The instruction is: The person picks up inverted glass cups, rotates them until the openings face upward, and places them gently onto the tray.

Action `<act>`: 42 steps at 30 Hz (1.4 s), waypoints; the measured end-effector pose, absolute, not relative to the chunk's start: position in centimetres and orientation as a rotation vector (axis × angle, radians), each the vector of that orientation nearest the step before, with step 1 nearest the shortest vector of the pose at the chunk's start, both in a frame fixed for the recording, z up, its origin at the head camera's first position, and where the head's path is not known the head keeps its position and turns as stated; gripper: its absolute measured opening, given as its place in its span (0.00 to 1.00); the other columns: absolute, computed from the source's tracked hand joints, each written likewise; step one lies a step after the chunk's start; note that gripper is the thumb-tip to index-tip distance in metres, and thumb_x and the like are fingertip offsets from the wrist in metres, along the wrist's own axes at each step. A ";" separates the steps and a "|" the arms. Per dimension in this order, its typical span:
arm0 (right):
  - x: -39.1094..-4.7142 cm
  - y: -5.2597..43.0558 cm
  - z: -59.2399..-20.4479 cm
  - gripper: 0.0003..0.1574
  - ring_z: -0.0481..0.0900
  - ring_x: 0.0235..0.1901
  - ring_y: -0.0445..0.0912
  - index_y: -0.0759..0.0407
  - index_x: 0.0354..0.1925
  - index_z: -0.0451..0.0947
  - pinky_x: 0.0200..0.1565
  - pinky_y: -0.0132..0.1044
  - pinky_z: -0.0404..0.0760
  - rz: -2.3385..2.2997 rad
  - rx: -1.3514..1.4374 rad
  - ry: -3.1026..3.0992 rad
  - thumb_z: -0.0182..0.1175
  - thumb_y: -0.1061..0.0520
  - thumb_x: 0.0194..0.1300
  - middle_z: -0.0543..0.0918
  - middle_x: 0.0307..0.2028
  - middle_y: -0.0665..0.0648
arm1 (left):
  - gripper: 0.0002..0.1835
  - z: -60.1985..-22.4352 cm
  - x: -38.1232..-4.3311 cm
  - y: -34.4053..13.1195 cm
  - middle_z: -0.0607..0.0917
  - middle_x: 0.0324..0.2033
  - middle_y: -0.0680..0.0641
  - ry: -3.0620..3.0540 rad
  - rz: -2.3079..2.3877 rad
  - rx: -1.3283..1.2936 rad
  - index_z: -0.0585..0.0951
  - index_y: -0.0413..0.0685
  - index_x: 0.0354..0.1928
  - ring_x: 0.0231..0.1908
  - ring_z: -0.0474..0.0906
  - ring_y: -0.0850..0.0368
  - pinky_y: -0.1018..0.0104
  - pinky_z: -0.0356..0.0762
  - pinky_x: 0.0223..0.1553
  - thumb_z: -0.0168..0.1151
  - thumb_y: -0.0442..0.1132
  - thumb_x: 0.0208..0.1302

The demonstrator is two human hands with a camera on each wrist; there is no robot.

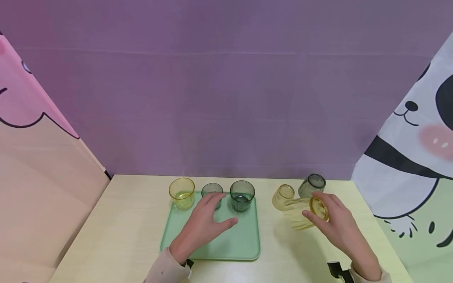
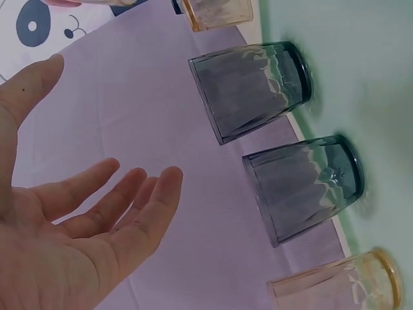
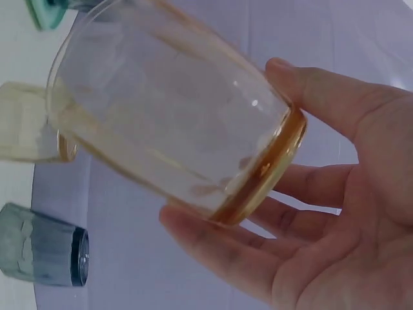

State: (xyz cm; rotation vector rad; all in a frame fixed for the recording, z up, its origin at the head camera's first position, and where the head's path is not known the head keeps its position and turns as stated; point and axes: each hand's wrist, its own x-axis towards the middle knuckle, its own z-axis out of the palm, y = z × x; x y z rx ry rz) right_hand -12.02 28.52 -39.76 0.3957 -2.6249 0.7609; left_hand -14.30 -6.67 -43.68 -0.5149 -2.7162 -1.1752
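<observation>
In right hand [image 1: 337, 223] — amber glass [image 3: 174, 110].

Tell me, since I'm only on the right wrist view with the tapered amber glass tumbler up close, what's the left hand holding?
Observer: Nothing; the left hand is empty.
Operator: How many glasses stand on that light green rectangular tray?
Observer: Three in a row: a tapered yellow glass tumbler, a middle grey-green glass tumbler and a right-hand grey-green glass tumbler, as the head view has them.
Operator: Is the left hand touching any of those?
Observer: No, the left wrist view shows a gap between it and them.
</observation>
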 end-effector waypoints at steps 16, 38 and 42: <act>-11.3 26.3 -40.3 0.28 0.79 0.52 0.38 0.57 0.61 0.75 0.46 0.34 0.84 1.470 0.376 -2.506 0.70 0.59 0.64 0.77 0.57 0.55 | 0.42 -43.4 -13.5 -7.1 0.72 0.63 0.58 -2.674 -1.530 -0.498 0.73 0.53 0.68 0.53 0.79 0.57 0.64 0.80 0.52 0.76 0.60 0.53; -12.0 21.4 -44.6 0.28 0.78 0.56 0.48 0.73 0.65 0.65 0.50 0.41 0.83 2.329 0.657 -1.946 0.55 0.75 0.69 0.71 0.62 0.60 | 0.43 -43.7 -12.3 -6.0 0.71 0.63 0.53 -2.362 -2.088 -0.709 0.69 0.62 0.70 0.58 0.77 0.51 0.61 0.82 0.50 0.80 0.44 0.52; -12.0 20.5 -45.0 0.27 0.77 0.57 0.48 0.73 0.65 0.65 0.50 0.40 0.83 2.404 0.726 -1.855 0.52 0.77 0.69 0.73 0.61 0.59 | 0.43 -43.7 -12.3 -5.7 0.71 0.65 0.53 -2.289 -2.114 -0.758 0.69 0.61 0.70 0.62 0.72 0.51 0.59 0.82 0.50 0.80 0.42 0.52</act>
